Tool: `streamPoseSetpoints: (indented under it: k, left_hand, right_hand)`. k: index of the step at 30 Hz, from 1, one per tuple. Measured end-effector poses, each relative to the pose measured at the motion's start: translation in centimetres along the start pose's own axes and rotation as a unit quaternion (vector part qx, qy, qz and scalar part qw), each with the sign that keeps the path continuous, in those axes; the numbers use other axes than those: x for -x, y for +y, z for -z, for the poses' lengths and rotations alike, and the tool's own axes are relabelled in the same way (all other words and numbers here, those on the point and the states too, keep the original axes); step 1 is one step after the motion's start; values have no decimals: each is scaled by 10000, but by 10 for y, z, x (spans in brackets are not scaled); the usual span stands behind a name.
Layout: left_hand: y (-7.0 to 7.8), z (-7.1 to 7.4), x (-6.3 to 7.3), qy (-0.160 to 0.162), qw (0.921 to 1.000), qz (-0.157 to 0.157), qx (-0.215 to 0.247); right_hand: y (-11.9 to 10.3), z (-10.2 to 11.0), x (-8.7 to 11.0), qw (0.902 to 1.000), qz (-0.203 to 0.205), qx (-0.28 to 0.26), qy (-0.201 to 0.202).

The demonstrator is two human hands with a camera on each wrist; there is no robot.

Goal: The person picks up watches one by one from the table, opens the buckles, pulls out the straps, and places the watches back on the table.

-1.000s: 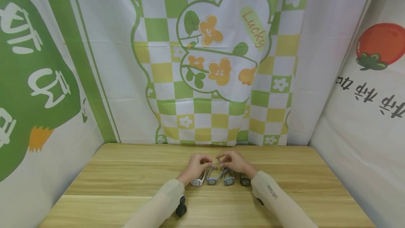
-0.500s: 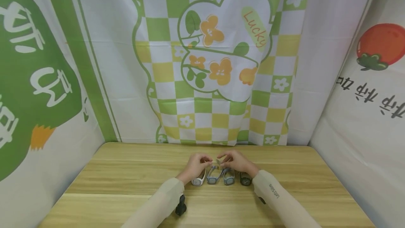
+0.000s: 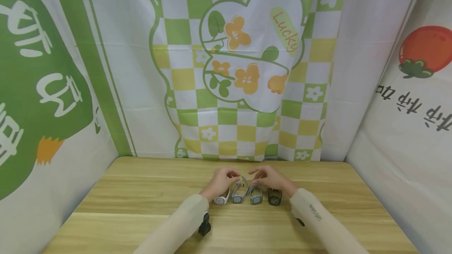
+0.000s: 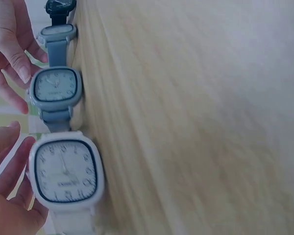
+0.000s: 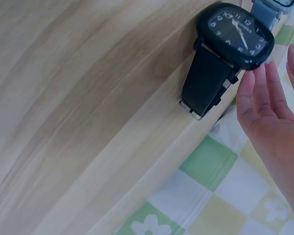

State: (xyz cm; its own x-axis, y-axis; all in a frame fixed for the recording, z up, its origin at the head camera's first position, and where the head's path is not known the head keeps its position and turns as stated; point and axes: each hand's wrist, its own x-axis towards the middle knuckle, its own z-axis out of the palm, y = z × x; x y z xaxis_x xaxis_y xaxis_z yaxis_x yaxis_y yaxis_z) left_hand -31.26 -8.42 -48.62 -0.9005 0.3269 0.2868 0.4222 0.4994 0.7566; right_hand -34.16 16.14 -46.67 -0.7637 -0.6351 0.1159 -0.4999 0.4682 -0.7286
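Four-sided, rounded wristwatches stand in a row on the table. From the left come a white watch [image 3: 220, 200], a bluish watch [image 3: 237, 199], a pale blue watch [image 3: 256, 199] and a black watch [image 5: 235, 34]. My left hand [image 3: 223, 180] reaches behind the white and bluish ones. Its thumb and forefinger meet at a raised end of the bluish watch's strap [image 3: 244, 180] and seem to pinch it. My right hand [image 3: 270, 178] hovers at the strap's other side, fingers loosely bent, thumb and forefinger apart. The fingertips' exact contact is too small to make out.
The wooden table [image 3: 141, 199] stretches to both sides and in front of the row. Behind it hangs a green-and-yellow checked curtain [image 3: 226, 136]. A dark wrist device [image 3: 204, 224] sits under the left sleeve.
My left hand has shifted slightly right to the strap end. My right hand has drawn back to the right, its thumb and forefinger coming away from the strap end.
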Motion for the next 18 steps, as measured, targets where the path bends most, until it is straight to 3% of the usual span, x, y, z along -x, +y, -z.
streamPoseSetpoints:
  k: [10, 18]
  left_hand:
    - [17, -6, -4, -274, 9996, 13, 27]
    - [17, -19, -9, -267, 9996, -93, -70]
  right_hand:
    - [-2, 8, 11, 10000, 41, 41, 19]
    - [5, 7, 15, 9996, 98, 259, 53]
